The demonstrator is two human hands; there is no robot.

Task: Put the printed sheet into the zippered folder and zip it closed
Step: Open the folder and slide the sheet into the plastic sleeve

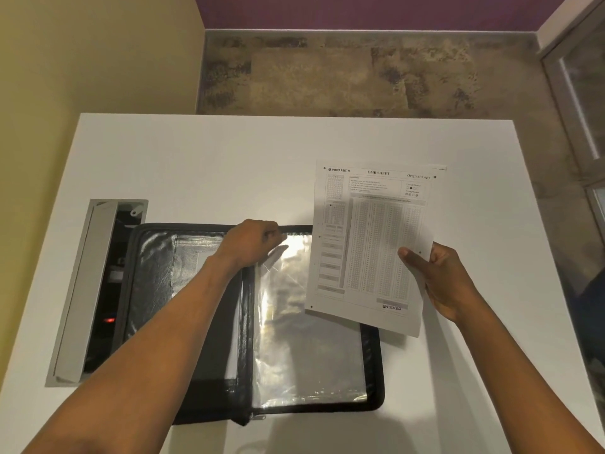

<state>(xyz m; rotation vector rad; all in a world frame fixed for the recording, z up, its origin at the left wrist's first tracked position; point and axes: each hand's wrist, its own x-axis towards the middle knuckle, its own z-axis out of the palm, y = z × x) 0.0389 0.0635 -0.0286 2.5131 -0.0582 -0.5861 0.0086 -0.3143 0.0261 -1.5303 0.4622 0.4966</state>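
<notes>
A black zippered folder (154, 273) lies open on the white table (229, 165), with clear plastic sleeves (301, 348) on its right half. My left hand (252, 244) pinches the top edge of a plastic sleeve near the folder's spine. My right hand (448, 280) holds the printed sheet (370, 244), an OMR form, by its right edge, raised over the folder's upper right corner. The sheet hides that corner. A zipper pull (258, 417) shows at the folder's near edge.
An open cable hatch (98, 290) with a grey lid is set into the table just left of the folder, with a red light inside. Beyond the table's far edge is a mottled floor (360, 73). A window frame (576, 93) stands at the right.
</notes>
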